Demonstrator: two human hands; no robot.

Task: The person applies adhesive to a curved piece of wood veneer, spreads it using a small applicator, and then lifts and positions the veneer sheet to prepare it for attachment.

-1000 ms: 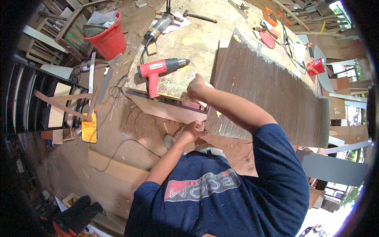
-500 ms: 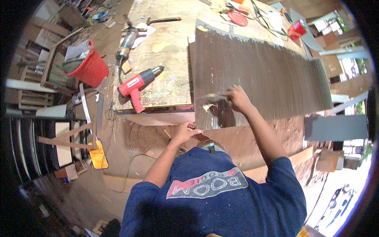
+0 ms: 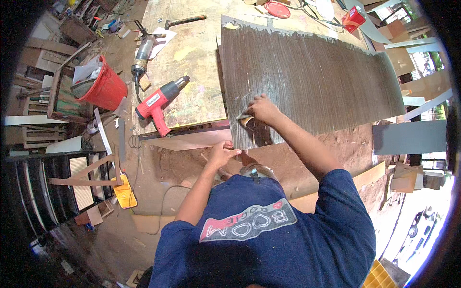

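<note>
A large dark brown sheet [image 3: 307, 81] lies over the right part of the wooden worktable, its near side overhanging the edge. Streaks run along its surface, and the far edge has a ragged pale margin. My right hand [image 3: 263, 110] is closed around a small flat spreader [image 3: 245, 118], which rests against the sheet near its left end. A dark shadow falls beside it. At the near left corner, my left hand [image 3: 224, 154] grips the sheet's edge between thumb and fingers.
A red heat gun [image 3: 161, 105] lies on the worktable [image 3: 197, 62] to the left, near a corded power tool [image 3: 142, 55] and a hammer [image 3: 186, 21]. A red can [image 3: 353, 19] and a red lid [image 3: 277, 9] sit at the back. A red bucket [image 3: 105, 86] stands left.
My right hand has moved left and slightly away from me across the sheet with the spreader. My left hand stays at the corner. The whole view has shifted a little.
</note>
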